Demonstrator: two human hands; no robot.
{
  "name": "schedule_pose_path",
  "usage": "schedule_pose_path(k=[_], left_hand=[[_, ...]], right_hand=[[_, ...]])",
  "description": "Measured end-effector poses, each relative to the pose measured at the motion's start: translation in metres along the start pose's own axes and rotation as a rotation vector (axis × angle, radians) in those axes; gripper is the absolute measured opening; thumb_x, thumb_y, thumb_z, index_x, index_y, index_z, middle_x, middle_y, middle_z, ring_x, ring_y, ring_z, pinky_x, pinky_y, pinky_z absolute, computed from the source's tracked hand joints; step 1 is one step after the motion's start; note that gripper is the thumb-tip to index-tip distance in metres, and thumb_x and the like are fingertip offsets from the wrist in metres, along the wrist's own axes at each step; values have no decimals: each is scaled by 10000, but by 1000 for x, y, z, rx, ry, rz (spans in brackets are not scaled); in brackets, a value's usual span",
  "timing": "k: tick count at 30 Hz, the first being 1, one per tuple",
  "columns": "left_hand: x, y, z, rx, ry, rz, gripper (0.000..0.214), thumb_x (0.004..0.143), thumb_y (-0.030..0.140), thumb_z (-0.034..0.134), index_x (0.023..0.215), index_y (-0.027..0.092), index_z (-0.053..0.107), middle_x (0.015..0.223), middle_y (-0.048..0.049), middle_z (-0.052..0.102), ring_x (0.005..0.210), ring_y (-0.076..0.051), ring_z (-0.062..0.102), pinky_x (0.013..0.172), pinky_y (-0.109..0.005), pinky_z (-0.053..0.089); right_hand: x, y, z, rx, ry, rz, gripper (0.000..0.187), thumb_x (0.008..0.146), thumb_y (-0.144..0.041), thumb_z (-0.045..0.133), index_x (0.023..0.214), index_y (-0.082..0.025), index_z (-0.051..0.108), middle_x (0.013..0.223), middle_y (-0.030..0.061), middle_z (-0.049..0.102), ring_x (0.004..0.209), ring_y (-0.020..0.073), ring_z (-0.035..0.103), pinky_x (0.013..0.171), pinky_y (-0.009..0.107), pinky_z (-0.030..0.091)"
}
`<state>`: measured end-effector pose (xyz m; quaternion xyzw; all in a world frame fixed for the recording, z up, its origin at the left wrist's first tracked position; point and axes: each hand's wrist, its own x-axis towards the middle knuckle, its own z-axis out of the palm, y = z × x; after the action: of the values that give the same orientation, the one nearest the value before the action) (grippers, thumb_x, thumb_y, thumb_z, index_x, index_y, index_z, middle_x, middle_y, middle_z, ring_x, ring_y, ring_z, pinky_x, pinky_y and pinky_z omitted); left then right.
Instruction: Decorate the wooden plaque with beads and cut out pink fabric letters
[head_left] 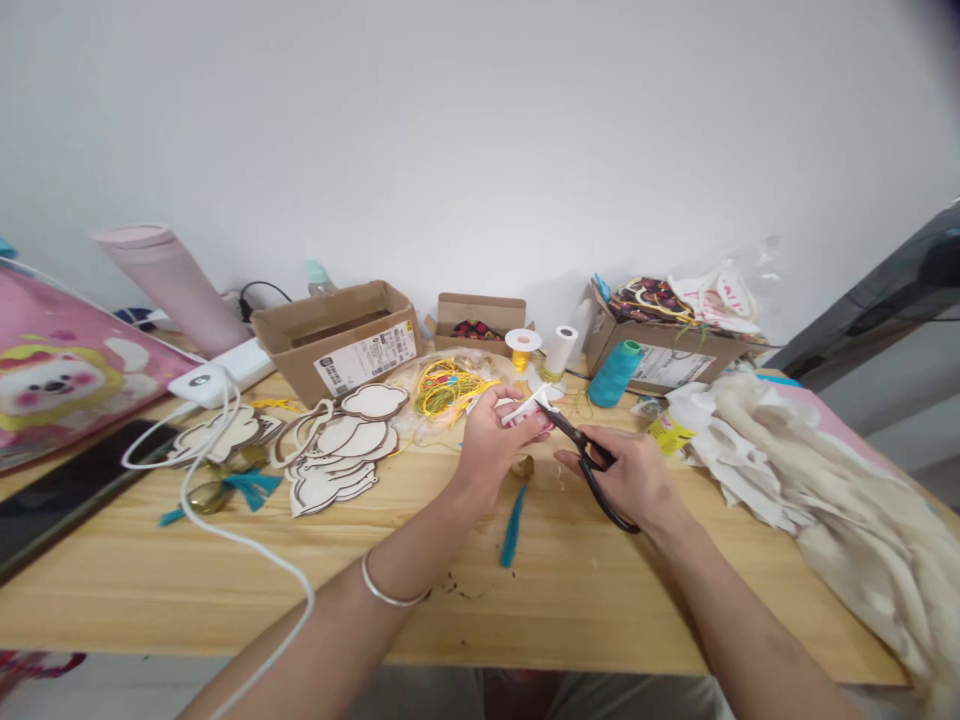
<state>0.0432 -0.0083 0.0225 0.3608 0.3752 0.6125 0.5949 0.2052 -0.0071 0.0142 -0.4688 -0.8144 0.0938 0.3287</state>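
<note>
Black-handled scissors sit in my right hand, with the fingers wrapped about the handles. Their blades reach left to a small white piece of fabric. My left hand pinches that piece between thumb and fingers; pinkish marks show at its lower edge. Whether the blades are parted is too small to tell. Just below my hands, a gold bell and a teal tassel rest on the wooden table.
White cloud-shaped cutouts lie left, near a white cable. Yellow cords, a teal thread cone and an open cardboard box stand behind. Cream cloth covers the right side. A phone lies far left.
</note>
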Motion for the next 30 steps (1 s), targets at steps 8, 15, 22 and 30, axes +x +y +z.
schedule_pose_path(k=[8,15,22,30], left_hand=[[-2,4,-1,22,-30,-42,366,605,201,717,873,172,470,711,14,638,630,-92,608,613,-225,519],[0,2,-3,28,-28,-45,360,604,213,717,888,170,501,734,0,639,629,-95,607,577,-205,502],[-2,6,-1,55,19,-51,377,590,215,723,890,160,503,721,-1,634,629,-93,601,566,-195,499],[-3,10,1,88,27,-31,411,555,230,740,888,164,510,673,10,621,605,-100,587,542,-202,500]], right_hand=[[3,-6,-5,443,-296,256,409,714,-530,522,596,-139,545,492,-38,348,436,65,289,390,197,225],[5,-9,-7,517,-356,292,454,713,-582,467,633,-139,530,480,-54,288,415,55,233,370,203,159],[4,-6,-4,508,-335,200,456,734,-583,440,666,-139,521,509,-46,324,438,58,247,386,201,182],[3,-8,-5,509,-333,196,448,725,-579,466,730,-137,544,510,-40,369,441,62,260,383,200,193]])
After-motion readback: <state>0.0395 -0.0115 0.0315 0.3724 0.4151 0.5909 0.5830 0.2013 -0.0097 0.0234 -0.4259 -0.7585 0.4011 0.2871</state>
